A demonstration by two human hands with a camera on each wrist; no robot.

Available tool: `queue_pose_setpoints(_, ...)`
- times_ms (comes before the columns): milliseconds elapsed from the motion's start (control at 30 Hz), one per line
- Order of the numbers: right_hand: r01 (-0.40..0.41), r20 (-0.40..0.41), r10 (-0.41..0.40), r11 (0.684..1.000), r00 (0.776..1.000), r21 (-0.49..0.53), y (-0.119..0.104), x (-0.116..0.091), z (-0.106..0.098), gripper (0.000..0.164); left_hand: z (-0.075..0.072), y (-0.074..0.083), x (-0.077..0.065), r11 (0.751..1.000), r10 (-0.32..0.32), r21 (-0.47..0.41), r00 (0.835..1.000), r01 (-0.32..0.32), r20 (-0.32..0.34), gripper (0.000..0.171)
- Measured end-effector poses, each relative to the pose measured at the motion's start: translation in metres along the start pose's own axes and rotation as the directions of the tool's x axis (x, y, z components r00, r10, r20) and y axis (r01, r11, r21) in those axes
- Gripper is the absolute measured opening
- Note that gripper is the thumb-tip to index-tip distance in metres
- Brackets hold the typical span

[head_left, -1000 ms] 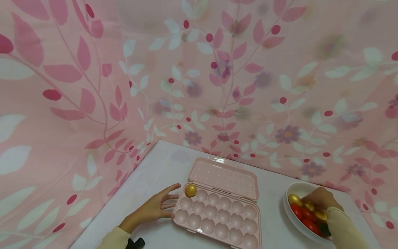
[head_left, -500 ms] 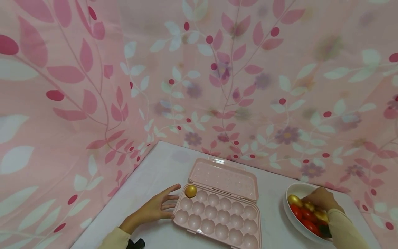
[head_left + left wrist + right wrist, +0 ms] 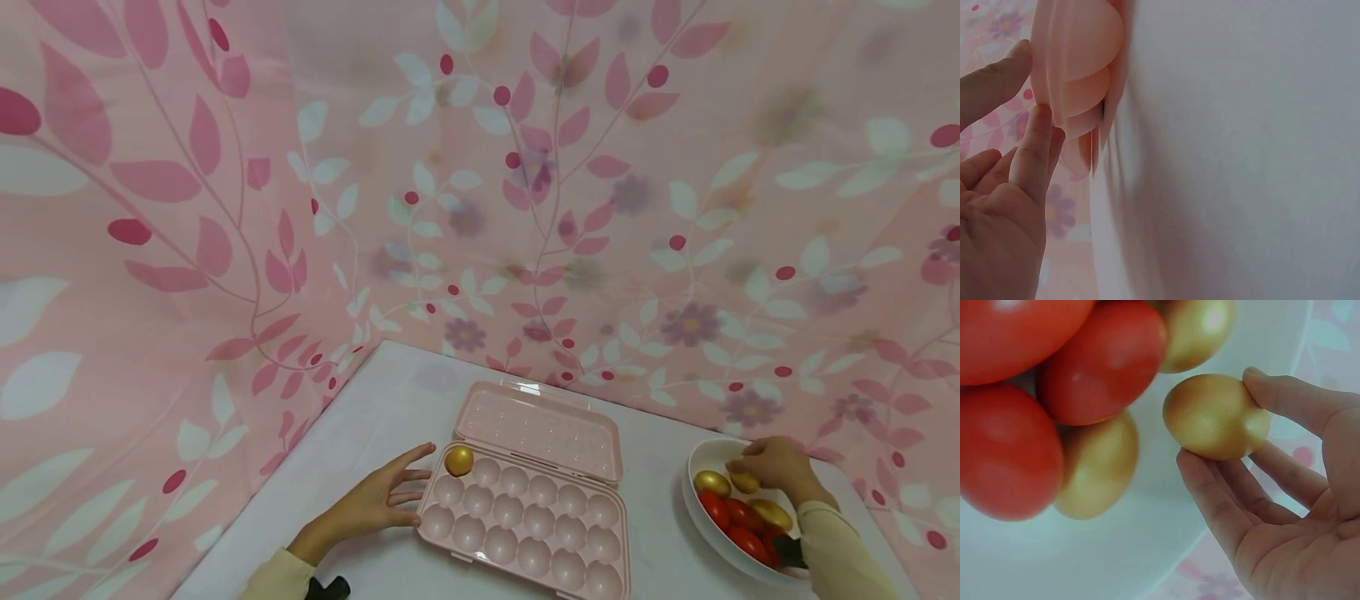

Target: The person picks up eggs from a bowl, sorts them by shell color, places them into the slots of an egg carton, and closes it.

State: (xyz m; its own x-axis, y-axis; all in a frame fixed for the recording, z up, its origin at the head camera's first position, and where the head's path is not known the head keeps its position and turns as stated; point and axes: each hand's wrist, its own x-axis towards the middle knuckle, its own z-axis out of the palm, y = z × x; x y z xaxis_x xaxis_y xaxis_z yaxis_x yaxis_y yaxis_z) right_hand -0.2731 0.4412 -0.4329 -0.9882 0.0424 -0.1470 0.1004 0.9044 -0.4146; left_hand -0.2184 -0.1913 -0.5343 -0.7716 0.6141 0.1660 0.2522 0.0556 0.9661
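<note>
In the right wrist view, my right hand (image 3: 1285,481) pinches a golden egg (image 3: 1216,417) between thumb and fingertips. The head view places that hand over the far right part of a white bowl (image 3: 697,533). Red eggs (image 3: 1004,453) and other golden eggs (image 3: 1099,465) lie in the bowl. My left hand (image 3: 372,500), fingers spread and fairly straight, touches the left edge of a pink egg box (image 3: 525,508). Its fingertips rest on the box rim (image 3: 1050,69) in the left wrist view. One golden egg (image 3: 459,460) sits in the box's back left hollow.
The box lid (image 3: 540,429) lies folded back behind the tray. A white cloth covers the table (image 3: 360,417). Pink floral fabric (image 3: 480,208) hangs along the back and left side. Black straps are on both wrists.
My right hand has risen slightly and shifted back in the bowl, with a golden egg now visible in its fingers. The left hand and egg box have stayed put.
</note>
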Motion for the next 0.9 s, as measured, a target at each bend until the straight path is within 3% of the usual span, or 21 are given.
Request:
queue_pose_setpoints(300,0.133,-0.107,-0.140,0.989,0.984,-0.068,-0.033,-0.001,-0.004,0.037,0.002,0.001,-0.001,0.999,0.016,0.028,1.000,-0.015,-0.013,0.098)
queue_pose_setpoints(667,0.292,-0.264,-0.286,0.956,0.921,-0.019,-0.102,-0.008,0.005,0.032,0.002,0.000,-0.002,0.999,0.041,0.008,0.999,-0.041,-0.013,0.099)
queue_pose_setpoints(900,0.341,-0.290,-0.311,0.938,0.905,0.058,-0.142,-0.011,0.022,0.035,0.000,-0.005,0.000,0.998,0.067,0.009,0.998,-0.067,0.003,0.098)
